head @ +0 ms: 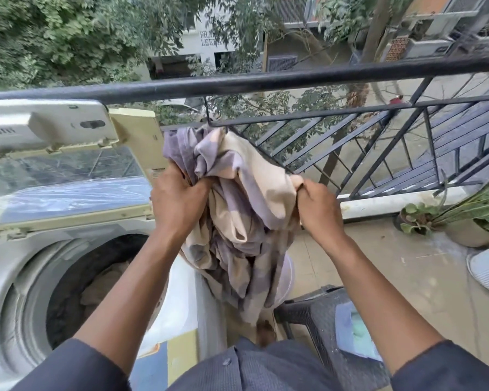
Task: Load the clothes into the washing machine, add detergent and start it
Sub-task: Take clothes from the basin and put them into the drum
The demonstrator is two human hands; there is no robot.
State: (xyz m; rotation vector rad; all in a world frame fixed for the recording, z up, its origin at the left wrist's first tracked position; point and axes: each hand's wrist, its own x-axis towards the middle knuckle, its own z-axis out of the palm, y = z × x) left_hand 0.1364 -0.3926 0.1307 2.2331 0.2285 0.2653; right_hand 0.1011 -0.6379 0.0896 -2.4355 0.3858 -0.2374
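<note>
I grip a bundled cloth (237, 198), cream and lilac, with both hands. My left hand (178, 201) clutches its left side; my right hand (319, 207) pinches its right edge. The cloth hangs just right of the washer (20, 277), above its rim level. The washer lid (62, 170) stands raised. Clothes (102, 286) lie inside the drum. A railing (266, 80) runs behind the washer.

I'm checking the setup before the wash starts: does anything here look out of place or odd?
Mostly normal. The washing machine has its lid up, with some laundry already in the drum. The bundled cloth, held by the left hand and right hand, hangs beside the machine, not over the opening.
</note>
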